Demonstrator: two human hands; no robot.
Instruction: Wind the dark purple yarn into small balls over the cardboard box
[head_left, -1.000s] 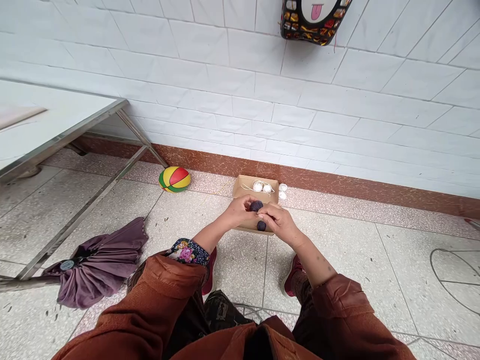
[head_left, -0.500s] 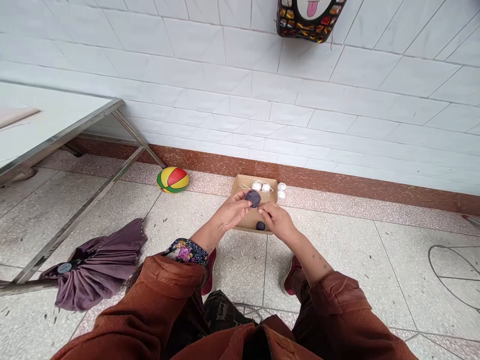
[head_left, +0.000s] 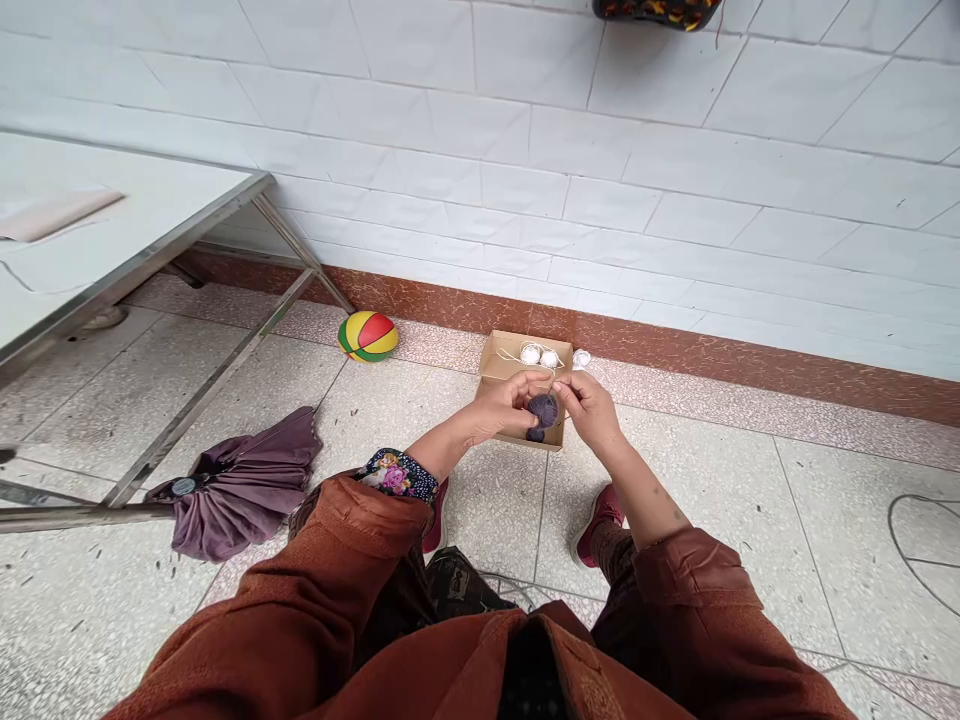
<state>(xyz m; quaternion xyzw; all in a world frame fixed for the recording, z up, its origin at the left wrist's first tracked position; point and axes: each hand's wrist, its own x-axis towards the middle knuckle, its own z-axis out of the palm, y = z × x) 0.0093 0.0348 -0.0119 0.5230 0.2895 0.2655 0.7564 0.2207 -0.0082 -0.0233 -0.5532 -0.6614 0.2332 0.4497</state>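
My left hand holds a dark purple-grey ball of yarn between thumb and fingers, above a shallow cardboard box. Close to the ball, my right hand pinches what looks like its yarn strand, too thin to see clearly. Below the held ball, a second, smaller dark yarn ball lies in the box, partly covered from view. Two white yarn balls with loose strands rest in the back part of the cardboard box. Just outside its right side sits another white ball.
A colourful ball lies by the wall near a metal-framed table. On the floor at left is a folded purple umbrella. A wire frame stands at right. My shoes flank the box's near side.
My view has shifted, so the scene sits further left and lower in the earlier frame. The held yarn ball is now lower relative to my fingers, and my right fingertips have risen above it.
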